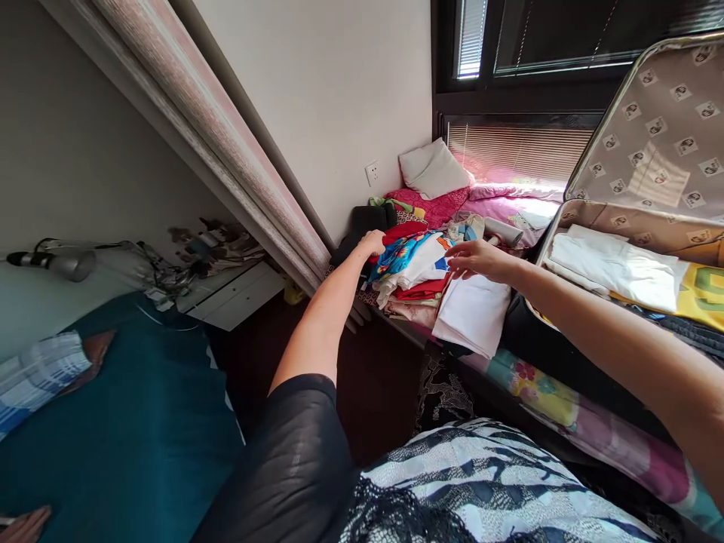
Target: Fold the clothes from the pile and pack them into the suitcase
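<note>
My left hand [372, 243] is at the left side of a heap of clothes, its fingers curled on the edge of a red garment [408, 231]. Beside it in the heap lie a blue patterned garment [403, 256] and a white garment with coloured print [423, 258]. Over the right part of the heap hangs my right hand [480, 261], fingers apart and nothing visible in them. Just below that hand is a folded white garment [473, 313]. An open suitcase [557, 226] stands to the right, with a white garment [619, 264] and a yellow garment [704, 290] inside.
A pale cushion [434, 170] leans in the window corner. At left are a curtain [226, 143], a white drawer cabinet [234, 296], a desk lamp [73, 265] and a teal bed [141, 422]. Another person's hand [26, 526] rests at the bed's lower left.
</note>
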`<move>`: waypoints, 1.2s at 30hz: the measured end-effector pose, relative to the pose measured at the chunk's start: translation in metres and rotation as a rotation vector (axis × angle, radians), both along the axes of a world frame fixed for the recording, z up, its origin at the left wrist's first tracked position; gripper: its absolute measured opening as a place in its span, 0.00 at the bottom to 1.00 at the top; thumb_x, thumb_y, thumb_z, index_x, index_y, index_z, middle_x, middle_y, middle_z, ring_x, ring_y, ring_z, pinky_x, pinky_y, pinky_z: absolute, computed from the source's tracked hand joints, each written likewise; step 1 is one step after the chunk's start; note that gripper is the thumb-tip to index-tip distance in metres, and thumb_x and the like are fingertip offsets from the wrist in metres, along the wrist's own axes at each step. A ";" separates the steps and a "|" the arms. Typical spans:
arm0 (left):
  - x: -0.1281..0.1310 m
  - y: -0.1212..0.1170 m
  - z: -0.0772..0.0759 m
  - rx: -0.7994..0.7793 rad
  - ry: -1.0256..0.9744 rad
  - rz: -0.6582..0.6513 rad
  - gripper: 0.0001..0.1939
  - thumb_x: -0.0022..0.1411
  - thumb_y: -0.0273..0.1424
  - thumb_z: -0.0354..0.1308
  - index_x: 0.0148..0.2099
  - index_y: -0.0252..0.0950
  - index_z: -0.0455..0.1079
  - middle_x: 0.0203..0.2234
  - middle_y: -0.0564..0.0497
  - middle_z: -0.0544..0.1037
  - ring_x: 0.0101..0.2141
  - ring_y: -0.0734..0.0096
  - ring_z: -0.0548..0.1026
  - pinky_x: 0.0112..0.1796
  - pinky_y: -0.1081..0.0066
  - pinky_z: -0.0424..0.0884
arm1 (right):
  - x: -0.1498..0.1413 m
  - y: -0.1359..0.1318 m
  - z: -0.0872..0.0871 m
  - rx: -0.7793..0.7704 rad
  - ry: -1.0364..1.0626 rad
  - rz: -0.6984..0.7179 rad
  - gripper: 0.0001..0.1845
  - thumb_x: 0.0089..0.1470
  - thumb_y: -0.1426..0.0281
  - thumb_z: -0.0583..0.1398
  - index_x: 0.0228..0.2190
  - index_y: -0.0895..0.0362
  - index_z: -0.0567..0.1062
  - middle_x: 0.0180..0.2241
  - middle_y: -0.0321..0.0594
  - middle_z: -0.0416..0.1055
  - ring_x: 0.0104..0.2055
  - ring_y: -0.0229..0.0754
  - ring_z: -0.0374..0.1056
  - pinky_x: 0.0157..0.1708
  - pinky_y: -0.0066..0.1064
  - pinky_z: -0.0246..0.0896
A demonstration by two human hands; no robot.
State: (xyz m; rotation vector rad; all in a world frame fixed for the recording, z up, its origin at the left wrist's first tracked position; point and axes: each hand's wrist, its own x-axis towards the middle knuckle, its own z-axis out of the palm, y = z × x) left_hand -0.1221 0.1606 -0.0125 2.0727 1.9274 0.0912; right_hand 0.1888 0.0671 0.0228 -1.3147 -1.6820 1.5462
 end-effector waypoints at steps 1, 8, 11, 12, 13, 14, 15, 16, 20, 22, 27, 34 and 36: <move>-0.004 0.003 0.007 0.001 0.003 0.006 0.46 0.45 0.35 0.81 0.66 0.29 0.76 0.53 0.37 0.85 0.60 0.45 0.78 0.58 0.62 0.75 | -0.011 0.009 -0.004 -0.050 0.044 -0.020 0.13 0.55 0.73 0.77 0.37 0.62 0.80 0.28 0.44 0.79 0.27 0.40 0.77 0.28 0.26 0.73; -0.009 0.009 0.024 -0.084 0.019 0.003 0.32 0.53 0.21 0.69 0.62 0.33 0.82 0.49 0.45 0.87 0.52 0.58 0.83 0.50 0.74 0.76 | -0.073 0.048 -0.023 -0.252 0.210 -0.197 0.12 0.65 0.68 0.71 0.37 0.61 0.74 0.26 0.44 0.78 0.26 0.39 0.78 0.29 0.25 0.74; -0.008 0.002 0.006 -0.054 -0.064 0.044 0.36 0.58 0.23 0.66 0.69 0.31 0.76 0.53 0.43 0.86 0.51 0.59 0.83 0.50 0.74 0.77 | -0.081 0.050 -0.029 -0.258 0.148 -0.198 0.10 0.67 0.72 0.69 0.36 0.61 0.74 0.25 0.43 0.77 0.24 0.37 0.76 0.27 0.23 0.72; -0.009 0.000 0.000 -0.053 -0.104 0.045 0.37 0.60 0.25 0.66 0.72 0.31 0.73 0.55 0.43 0.85 0.52 0.59 0.83 0.50 0.74 0.77 | -0.080 0.051 -0.032 -0.256 0.131 -0.192 0.09 0.68 0.73 0.68 0.35 0.61 0.74 0.25 0.43 0.77 0.24 0.36 0.75 0.27 0.23 0.71; -0.010 -0.001 -0.005 -0.059 -0.137 0.032 0.38 0.62 0.26 0.65 0.74 0.31 0.70 0.58 0.43 0.84 0.54 0.60 0.83 0.51 0.75 0.77 | -0.079 0.051 -0.034 -0.254 0.122 -0.185 0.08 0.68 0.74 0.68 0.35 0.61 0.75 0.25 0.43 0.77 0.24 0.36 0.75 0.27 0.22 0.71; -0.011 -0.002 -0.009 -0.065 -0.151 0.017 0.38 0.63 0.26 0.64 0.75 0.31 0.68 0.62 0.43 0.82 0.56 0.60 0.82 0.53 0.75 0.76 | -0.076 0.051 -0.036 -0.252 0.119 -0.180 0.08 0.67 0.75 0.68 0.35 0.61 0.75 0.25 0.43 0.77 0.24 0.36 0.76 0.27 0.23 0.72; -0.012 -0.002 -0.011 -0.068 -0.143 -0.001 0.40 0.62 0.26 0.63 0.76 0.31 0.67 0.65 0.42 0.79 0.59 0.60 0.80 0.55 0.75 0.75 | -0.073 0.052 -0.038 -0.251 0.119 -0.179 0.08 0.66 0.76 0.69 0.35 0.61 0.75 0.26 0.43 0.78 0.25 0.37 0.76 0.28 0.23 0.72; -0.013 -0.002 -0.013 -0.068 -0.114 -0.018 0.41 0.61 0.24 0.63 0.76 0.30 0.66 0.67 0.41 0.76 0.61 0.59 0.79 0.57 0.75 0.74 | -0.070 0.053 -0.039 -0.249 0.120 -0.182 0.09 0.64 0.77 0.70 0.34 0.61 0.75 0.26 0.43 0.78 0.25 0.37 0.76 0.28 0.23 0.72; -0.008 0.000 -0.015 -0.072 0.030 -0.010 0.51 0.53 0.26 0.69 0.79 0.30 0.61 0.72 0.37 0.70 0.67 0.51 0.73 0.63 0.72 0.71 | -0.061 0.054 -0.043 -0.239 0.112 -0.217 0.11 0.61 0.78 0.72 0.33 0.61 0.75 0.26 0.44 0.78 0.25 0.39 0.76 0.28 0.25 0.72; -0.003 0.001 -0.016 -0.085 0.060 0.016 0.55 0.51 0.27 0.71 0.80 0.31 0.59 0.71 0.36 0.70 0.67 0.48 0.73 0.62 0.69 0.72 | -0.058 0.053 -0.042 -0.239 0.108 -0.231 0.11 0.61 0.78 0.72 0.33 0.61 0.75 0.26 0.44 0.77 0.25 0.39 0.77 0.29 0.26 0.73; -0.003 0.006 -0.006 -0.061 0.089 0.036 0.50 0.49 0.19 0.67 0.76 0.32 0.67 0.68 0.35 0.75 0.65 0.47 0.76 0.61 0.67 0.73 | -0.051 0.050 -0.035 -0.233 0.110 -0.240 0.08 0.62 0.79 0.70 0.35 0.62 0.76 0.27 0.45 0.78 0.25 0.39 0.77 0.29 0.25 0.73; -0.011 0.019 0.062 -0.020 0.065 -0.002 0.41 0.46 0.17 0.60 0.65 0.32 0.80 0.52 0.42 0.86 0.49 0.53 0.84 0.45 0.69 0.78 | -0.053 0.049 -0.024 -0.393 0.303 -0.344 0.06 0.69 0.73 0.66 0.41 0.59 0.72 0.28 0.42 0.75 0.29 0.39 0.78 0.30 0.24 0.75; -0.009 0.014 0.089 -0.013 0.005 -0.065 0.40 0.44 0.17 0.59 0.62 0.33 0.81 0.46 0.47 0.88 0.44 0.57 0.84 0.42 0.71 0.78 | -0.055 0.048 -0.019 -0.450 0.394 -0.367 0.07 0.73 0.67 0.62 0.43 0.58 0.70 0.30 0.43 0.75 0.33 0.41 0.79 0.33 0.25 0.77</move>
